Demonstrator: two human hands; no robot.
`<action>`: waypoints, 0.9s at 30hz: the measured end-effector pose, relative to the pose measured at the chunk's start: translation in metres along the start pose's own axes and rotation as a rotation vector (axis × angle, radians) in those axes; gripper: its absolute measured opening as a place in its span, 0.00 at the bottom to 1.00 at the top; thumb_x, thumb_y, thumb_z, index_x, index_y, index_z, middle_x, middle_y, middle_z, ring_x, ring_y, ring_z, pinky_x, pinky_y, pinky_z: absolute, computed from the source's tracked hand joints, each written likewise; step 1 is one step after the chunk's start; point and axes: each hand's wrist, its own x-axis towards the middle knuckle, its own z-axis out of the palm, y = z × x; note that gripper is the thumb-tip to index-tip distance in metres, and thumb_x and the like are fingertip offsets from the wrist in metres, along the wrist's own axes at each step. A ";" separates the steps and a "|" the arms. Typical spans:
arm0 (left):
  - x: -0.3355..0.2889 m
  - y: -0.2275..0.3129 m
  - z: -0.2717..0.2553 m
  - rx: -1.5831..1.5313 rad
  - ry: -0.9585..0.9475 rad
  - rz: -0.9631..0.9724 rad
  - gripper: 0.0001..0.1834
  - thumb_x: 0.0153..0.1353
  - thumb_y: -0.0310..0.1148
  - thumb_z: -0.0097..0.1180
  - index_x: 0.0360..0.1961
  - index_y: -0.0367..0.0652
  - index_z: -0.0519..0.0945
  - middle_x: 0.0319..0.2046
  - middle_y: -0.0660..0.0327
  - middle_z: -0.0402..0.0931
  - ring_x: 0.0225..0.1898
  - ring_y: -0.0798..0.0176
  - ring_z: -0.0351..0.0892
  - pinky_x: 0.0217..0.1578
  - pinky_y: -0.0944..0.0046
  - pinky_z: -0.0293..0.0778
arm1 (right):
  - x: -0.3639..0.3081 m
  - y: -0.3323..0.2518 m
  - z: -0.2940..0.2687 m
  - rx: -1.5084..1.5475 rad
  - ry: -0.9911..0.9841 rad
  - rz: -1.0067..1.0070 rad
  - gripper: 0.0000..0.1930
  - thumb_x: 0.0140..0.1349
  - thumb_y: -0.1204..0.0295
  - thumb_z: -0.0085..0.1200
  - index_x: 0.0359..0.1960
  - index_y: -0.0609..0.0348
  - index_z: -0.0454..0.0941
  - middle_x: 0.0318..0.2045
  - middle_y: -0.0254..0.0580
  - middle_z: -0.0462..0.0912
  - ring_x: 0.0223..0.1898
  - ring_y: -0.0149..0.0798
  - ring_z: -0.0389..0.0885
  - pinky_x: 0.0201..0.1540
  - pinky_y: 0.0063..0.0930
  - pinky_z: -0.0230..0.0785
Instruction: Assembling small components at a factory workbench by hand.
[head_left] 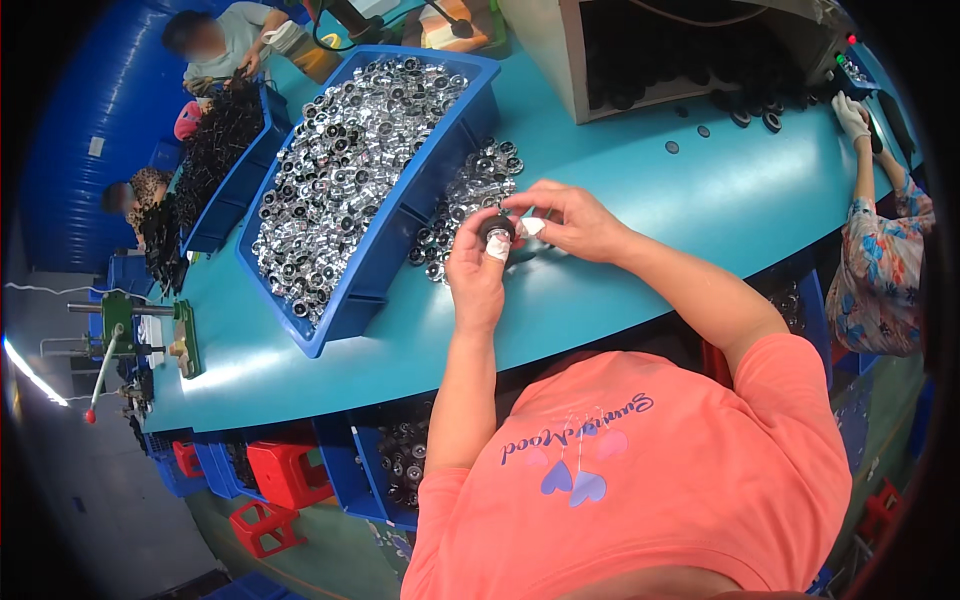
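Two hands, left hand (pixel 477 270) and right hand (pixel 578 225), are held close together near the middle of the view, above a teal table (pixel 620 175). Between them, a dark round part (pixel 494 226) is gripped by the curled fingers of the left; its lower side is partly covered by the white-wrapped thumb, so its full shape is hard to make out. The right fingers are bent toward it from three o'clock; whether it is pinched by them cannot be told. The left forearm (pixel 463 380) is raised almost straight from six o'clock; the right forearm (pixel 700 285) is slanted in from four, elbow bent. At eleven o'clock from the hands, a pile of shiny parts (pixel 475 185) is partly hidden behind them. At ten, a blue bin (pixel 400 235) is heaped with similar parts. Toward one, a pale box (pixel 548 45) is cut off by the upper edge, its dark contents lost in shadow.
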 end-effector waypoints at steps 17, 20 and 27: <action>-0.001 -0.008 -0.001 0.363 0.141 0.188 0.12 0.72 0.26 0.54 0.54 0.39 0.78 0.42 0.62 0.79 0.37 0.70 0.79 0.36 0.69 0.79 | -0.008 -0.001 0.010 0.044 -0.073 -0.111 0.22 0.59 0.68 0.66 0.57 0.53 0.83 0.48 0.38 0.80 0.45 0.33 0.80 0.42 0.26 0.75; -0.002 -0.009 -0.003 0.237 0.080 0.126 0.14 0.73 0.26 0.53 0.57 0.39 0.77 0.41 0.61 0.79 0.34 0.70 0.79 0.32 0.69 0.80 | -0.008 -0.020 0.005 -0.081 -0.032 -0.120 0.21 0.58 0.68 0.64 0.55 0.52 0.85 0.45 0.41 0.82 0.42 0.37 0.82 0.40 0.28 0.76; -0.019 -0.006 0.016 0.164 -0.018 0.101 0.11 0.71 0.23 0.53 0.52 0.38 0.81 0.37 0.63 0.79 0.30 0.73 0.77 0.26 0.72 0.77 | -0.062 -0.036 0.031 -0.206 0.240 -0.033 0.19 0.57 0.68 0.63 0.51 0.55 0.86 0.43 0.45 0.84 0.40 0.39 0.85 0.40 0.32 0.78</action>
